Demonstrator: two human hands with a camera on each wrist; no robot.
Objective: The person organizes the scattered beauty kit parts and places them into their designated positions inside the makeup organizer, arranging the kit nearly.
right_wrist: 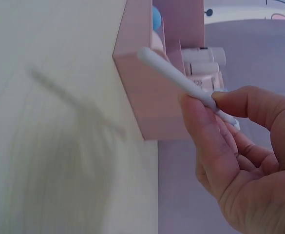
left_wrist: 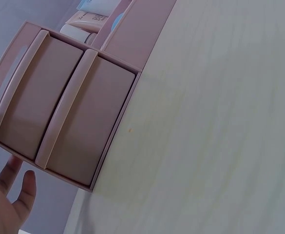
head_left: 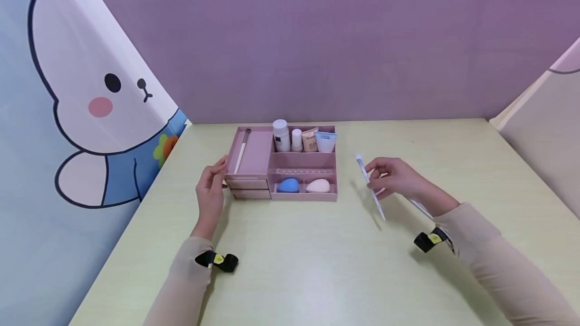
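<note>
Here, our right grip (head_left: 393, 177) pinches the stick (right_wrist: 180, 79) above the counter (head_left: 299, 255), right of the box (head_left: 262, 155) and apart from it. The stick's long axis slants, far end nearer the box. Our left grip (head_left: 211, 185), loosely bent, is closer, at the box's left side.

I note: pink organizer (head_left: 260, 152) at 12 o'clock, smooth matt plastic; white stick (right_wrist: 176, 78) at my 1 o'clock, smooth, plastic-looking; tabletop (head_left: 294, 255) wood-grained, faintly glossy.
</note>
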